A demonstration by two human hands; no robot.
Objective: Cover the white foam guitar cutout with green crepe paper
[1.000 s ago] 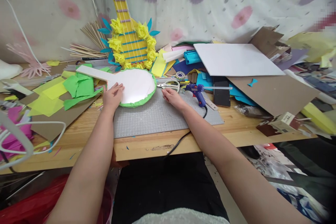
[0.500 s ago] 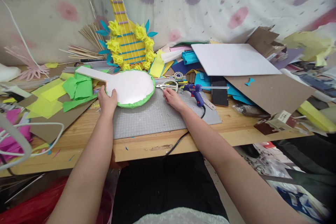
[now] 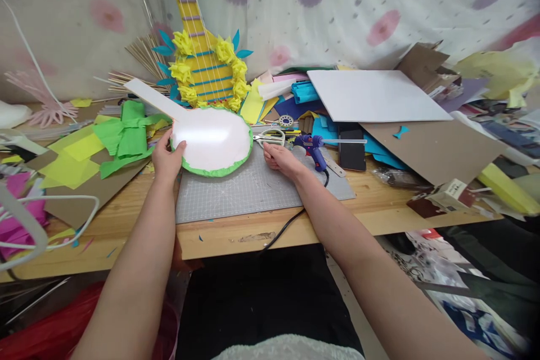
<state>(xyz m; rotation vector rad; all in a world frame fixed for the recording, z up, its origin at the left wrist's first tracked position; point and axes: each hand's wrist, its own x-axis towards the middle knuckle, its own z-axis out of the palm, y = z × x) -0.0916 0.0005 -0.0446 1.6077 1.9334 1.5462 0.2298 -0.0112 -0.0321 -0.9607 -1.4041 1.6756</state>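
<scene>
My left hand [image 3: 166,156] grips the left edge of a white guitar-shaped board [image 3: 217,138], its thumb on the face. Green crepe paper [image 3: 215,172] wraps the rim of the rounded body, while the long neck [image 3: 154,97] is bare white and angles up to the left. To the right of the board, my right hand [image 3: 282,158] is closed with fingers pinched together; what they hold, if anything, is hidden. Just behind that hand lie scissors [image 3: 276,136] with pale handles. A blue glue gun [image 3: 312,146] rests to the right of it.
A grey cutting mat [image 3: 219,202] covers the table's middle. Behind stands a yellow paper guitar [image 3: 206,76] with crepe flowers. Green crepe paper [image 3: 130,132] lies left, and a phone [image 3: 352,152] and white foam board [image 3: 375,95] lie right. A black cord [image 3: 284,230] crosses the front edge.
The board has turned and tilted in my left hand, its neck end rising and its body shifting slightly right. My right hand has stayed nearly in place, still closed.
</scene>
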